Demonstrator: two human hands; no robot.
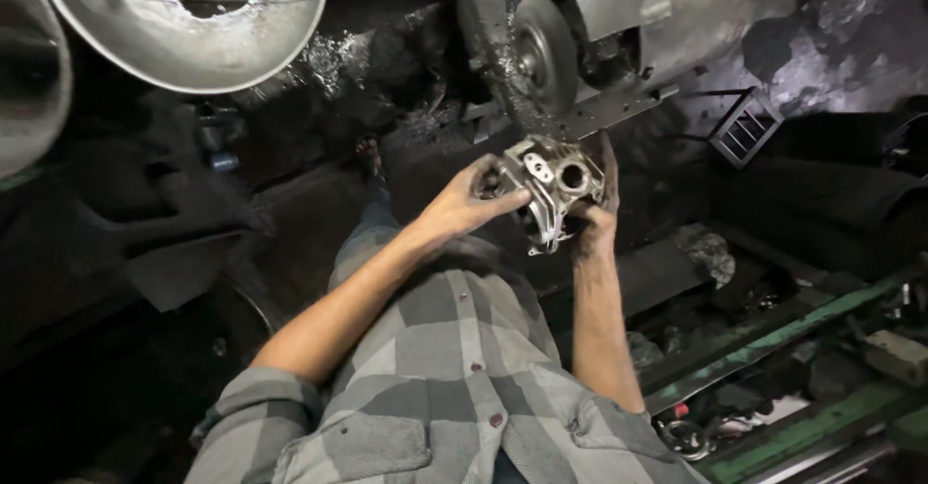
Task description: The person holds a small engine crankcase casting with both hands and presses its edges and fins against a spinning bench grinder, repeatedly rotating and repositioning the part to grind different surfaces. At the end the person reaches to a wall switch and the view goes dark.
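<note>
At the far left edge a curved grey metal surface [29,68] cuts into the view, and beside it at the top hangs a wide, shallow metal bowl [193,29] with a hole in its middle. Below these the floor [145,252] is dark and grimy. The person wears a grey checked shirt [454,378] with both sleeves rolled above the elbow. The left arm runs up and to the right from the lower left, nearly straight, and the left hand [469,199] grips the left side of a cast metal part [549,189], fingers curled round its edge and the thumb laid along its front. The part is pale grey, with 2 or more round bores and an oval opening on its upper face, and it is held up in the air at the middle of the view, between both hands. The right forearm rises almost vertically from the lower middle, and the right hand [594,208], blackened with grease, closes on the part's right side and underside, with fingers reaching up behind it. Just above the part sits a large machine housing [657,0] with a round grinding disc [541,49]; whether the disc is spinning cannot be told. Farther right lies a small slatted grille [742,128], and at the lower right run green-painted metal rails [773,339].
</note>
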